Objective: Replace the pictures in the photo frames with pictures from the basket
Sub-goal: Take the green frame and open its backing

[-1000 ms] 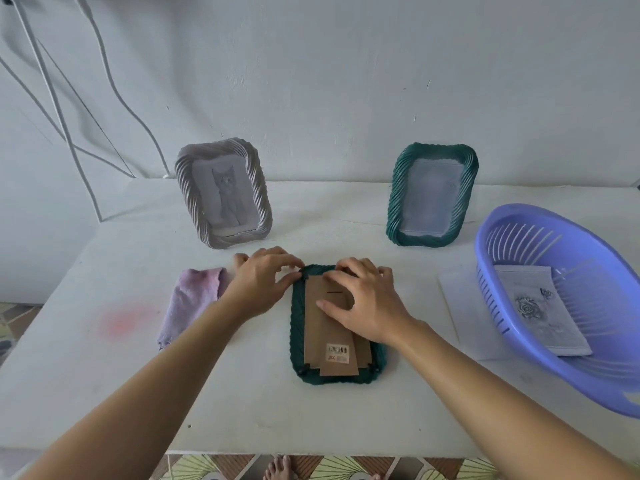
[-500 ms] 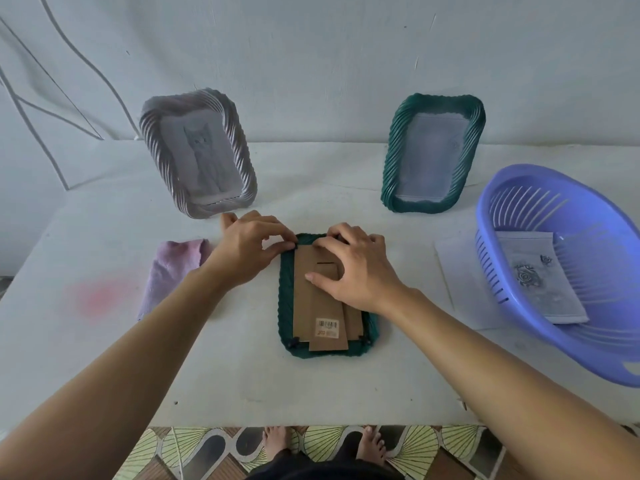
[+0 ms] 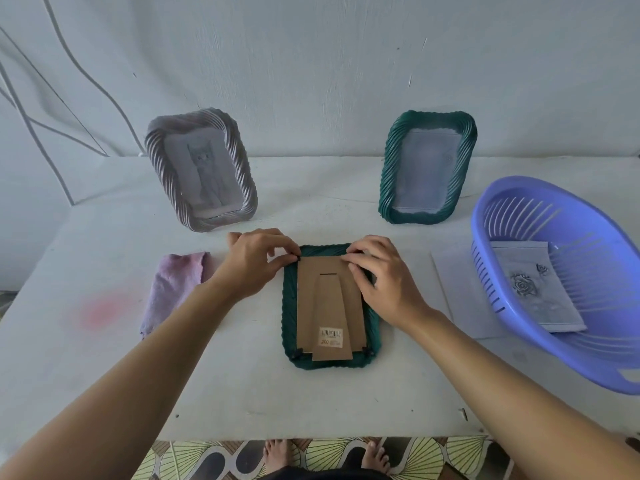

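**Both hands at the frame's top corners**

Left hand point(image 3: 254, 263) fingers pinch the 11 o'clock corner, right hand point(image 3: 381, 275) fingers clench the 1 o'clock corner of the face-down dark green ribbed photo frame point(image 3: 289, 306), mid-bench point(image 3: 242, 393). At 3 o'clock, the purple plastic basket point(image 3: 609, 265) holds a rose picture point(image 3: 530, 289).

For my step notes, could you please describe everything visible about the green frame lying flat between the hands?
The green frame lies face down on the table, dark green with a twisted, rope-like, plastic-looking rim. Its brown cardboard back carries a folded stand and a barcode sticker. The left hand pinches its top left corner; the right hand grips the top right.
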